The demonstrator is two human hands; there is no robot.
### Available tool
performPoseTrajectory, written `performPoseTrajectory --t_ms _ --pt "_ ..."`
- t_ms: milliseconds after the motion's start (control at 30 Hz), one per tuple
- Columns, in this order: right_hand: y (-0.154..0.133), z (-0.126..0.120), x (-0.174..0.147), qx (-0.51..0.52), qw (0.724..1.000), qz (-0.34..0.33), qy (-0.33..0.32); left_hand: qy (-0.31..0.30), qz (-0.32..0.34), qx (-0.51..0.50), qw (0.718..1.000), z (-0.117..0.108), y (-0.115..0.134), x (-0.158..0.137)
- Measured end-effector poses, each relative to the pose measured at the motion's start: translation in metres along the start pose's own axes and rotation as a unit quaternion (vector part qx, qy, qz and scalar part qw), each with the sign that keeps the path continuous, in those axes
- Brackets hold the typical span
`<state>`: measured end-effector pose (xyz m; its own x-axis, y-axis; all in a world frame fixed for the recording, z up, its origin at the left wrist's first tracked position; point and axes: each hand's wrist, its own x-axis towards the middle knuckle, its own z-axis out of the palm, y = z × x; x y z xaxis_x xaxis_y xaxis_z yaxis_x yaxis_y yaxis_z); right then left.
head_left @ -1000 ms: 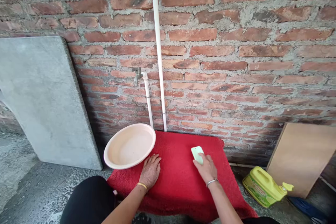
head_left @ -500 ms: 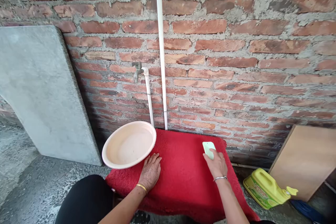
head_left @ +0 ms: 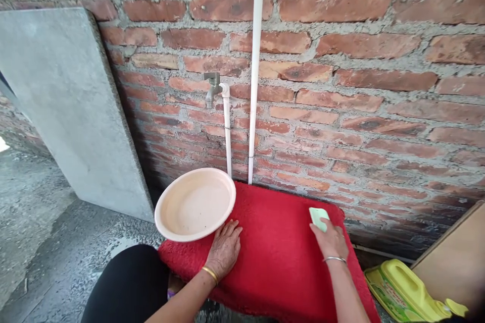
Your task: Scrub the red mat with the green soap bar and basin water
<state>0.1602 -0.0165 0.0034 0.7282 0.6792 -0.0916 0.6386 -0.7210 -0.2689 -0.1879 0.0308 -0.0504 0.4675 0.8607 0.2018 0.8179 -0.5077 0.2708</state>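
A red, fleecy cloth [head_left: 280, 257] is spread over a low surface in front of me. My right hand [head_left: 332, 242] is closed round a flat, pale green block [head_left: 319, 217] with rounded corners, resting on the cloth's right side. Its underside is hidden, so I cannot tell whether it is a brush or a bar of soap. My left hand [head_left: 225, 247] lies flat on the cloth, fingers stretched out, close beside the rim of a cream basin [head_left: 189, 209]. That basin sits on the cloth's far left corner.
A grey tap [head_left: 212, 88] on a white pipe stands behind the basin, before a brick wall [head_left: 364, 81]. A concrete slab [head_left: 76, 106] leans at the left. A yellow jug [head_left: 405, 290] lies right of the cloth, near a tan board [head_left: 454, 247]. The left floor looks wet.
My view has turned left and tilted down a little, so everything sits differently in the picture. Against the cloth, both hands stay in nearly the same places, the right still holding the green block.
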Motion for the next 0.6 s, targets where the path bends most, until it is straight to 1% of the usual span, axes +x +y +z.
performPoseTrajectory --t_ms 67,100,167,267,333,367,400,467,600 --pt "0.014 -0.006 0.003 0.001 0.999 0.048 0.016 -0.002 -0.002 -0.006 1.0 -0.001 0.001 0.0" --pt "0.013 -0.006 0.002 0.002 0.999 0.051 0.02 -0.003 -0.004 -0.008 1.0 -0.002 0.002 0.0" --pt "-0.003 0.0 -0.006 0.007 1.0 0.013 0.019 -0.004 -0.008 -0.014 1.0 -0.002 0.003 0.0" --pt "-0.044 0.016 -0.02 0.016 0.997 -0.079 0.005 -0.003 -0.014 -0.028 1.0 -0.001 0.004 -0.001" --pt "-0.065 0.024 -0.024 0.016 0.994 -0.111 -0.005 -0.006 -0.017 -0.039 0.999 0.0 0.003 -0.001" --pt "-0.07 0.025 -0.024 0.015 0.993 -0.116 -0.01 -0.009 -0.02 -0.044 0.999 0.001 0.003 -0.001" --pt "-0.07 0.025 -0.022 0.014 0.993 -0.115 -0.015 -0.013 -0.021 -0.048 0.999 0.002 0.003 -0.001" --pt "-0.06 0.02 -0.015 0.006 0.995 -0.094 -0.021 -0.021 -0.023 -0.055 0.998 0.003 0.003 -0.001" --pt "-0.027 0.006 0.003 -0.027 1.0 -0.009 -0.001 -0.039 -0.028 -0.07 0.996 0.002 0.006 -0.001"
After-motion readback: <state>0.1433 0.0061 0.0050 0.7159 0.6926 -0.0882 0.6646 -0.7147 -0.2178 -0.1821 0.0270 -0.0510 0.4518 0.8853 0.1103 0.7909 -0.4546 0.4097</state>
